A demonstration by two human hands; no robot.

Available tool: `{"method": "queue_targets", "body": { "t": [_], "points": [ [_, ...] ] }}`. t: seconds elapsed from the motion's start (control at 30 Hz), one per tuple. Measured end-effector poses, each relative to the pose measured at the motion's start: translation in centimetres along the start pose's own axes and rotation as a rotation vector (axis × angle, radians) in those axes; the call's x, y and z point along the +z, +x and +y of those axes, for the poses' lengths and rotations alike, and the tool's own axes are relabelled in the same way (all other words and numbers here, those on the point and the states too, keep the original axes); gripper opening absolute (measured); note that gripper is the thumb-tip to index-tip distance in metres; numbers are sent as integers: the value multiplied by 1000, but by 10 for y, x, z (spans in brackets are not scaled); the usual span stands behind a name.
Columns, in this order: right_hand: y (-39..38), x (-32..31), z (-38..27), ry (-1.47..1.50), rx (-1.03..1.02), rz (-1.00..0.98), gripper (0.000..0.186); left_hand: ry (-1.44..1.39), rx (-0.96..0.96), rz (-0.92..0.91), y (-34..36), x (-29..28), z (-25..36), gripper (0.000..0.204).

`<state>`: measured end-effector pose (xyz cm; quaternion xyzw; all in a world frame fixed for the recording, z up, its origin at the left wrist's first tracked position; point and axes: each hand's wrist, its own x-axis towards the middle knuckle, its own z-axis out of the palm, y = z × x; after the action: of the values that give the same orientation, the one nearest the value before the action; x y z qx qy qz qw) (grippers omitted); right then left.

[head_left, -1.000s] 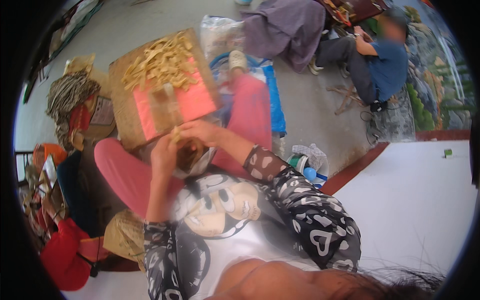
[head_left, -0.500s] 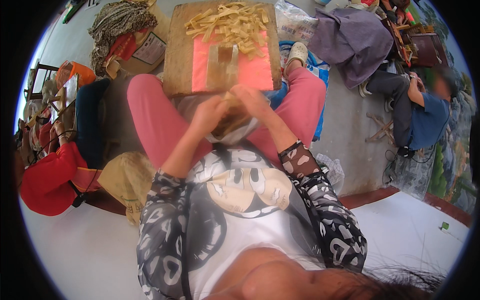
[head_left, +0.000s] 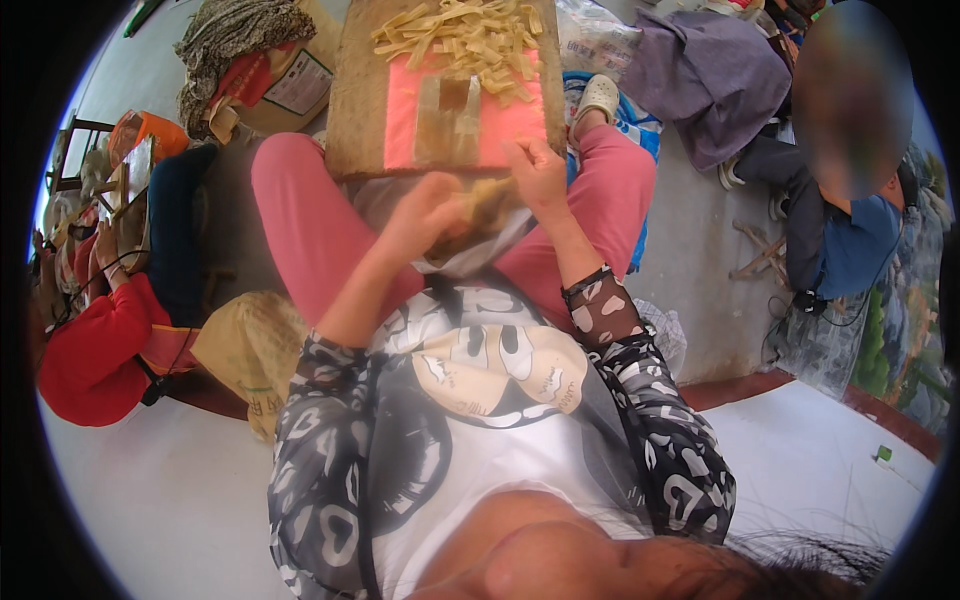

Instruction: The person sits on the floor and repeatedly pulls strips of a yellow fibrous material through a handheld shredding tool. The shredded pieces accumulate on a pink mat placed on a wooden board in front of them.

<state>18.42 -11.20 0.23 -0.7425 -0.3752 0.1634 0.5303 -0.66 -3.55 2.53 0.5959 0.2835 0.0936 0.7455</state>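
Above my lap, a yellowish translucent strip [head_left: 488, 203] is stretched between my hands, smeared by motion. My left hand [head_left: 430, 212] is closed on one end of it. My right hand [head_left: 538, 176], fingers pinched together, is at the other end; the exact grip is hard to make out. Below them a pale bag [head_left: 455, 264] lies between my knees, partly hidden. In front stands a worn wooden board [head_left: 362, 110] with a pink cloth [head_left: 512, 140] on it. A clear-and-brown flat piece [head_left: 449, 125] rests on the cloth, and a heap of similar strips [head_left: 465, 45] is piled behind.
A tan sack [head_left: 250, 350] stands by my left side, near a person in red [head_left: 95, 350]. Farther left is an orange bucket [head_left: 165, 135]. At the right are a purple-grey cloth [head_left: 705, 85] and another person in blue [head_left: 860, 250].
My hands have moved apart, the right one rising toward the board's near edge, and the strip now spans between them. The person at the right has shifted.
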Motion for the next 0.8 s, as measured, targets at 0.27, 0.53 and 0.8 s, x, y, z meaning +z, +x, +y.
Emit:
{"method": "queue_targets", "body": {
  "t": [0.27, 0.53, 0.8],
  "points": [
    [-16, 7, -13, -18, -214, -128, 16, -720, -354, -225, 11, -12, -1, 27],
    [-18, 10, -22, -137, -466, -104, 13, -744, -434, -175, 12, -7, -9, 11],
    [-19, 14, -19, -162, -564, -37, 14, -782, -441, -159, 10, -4, -5, 13]
  ]
}}
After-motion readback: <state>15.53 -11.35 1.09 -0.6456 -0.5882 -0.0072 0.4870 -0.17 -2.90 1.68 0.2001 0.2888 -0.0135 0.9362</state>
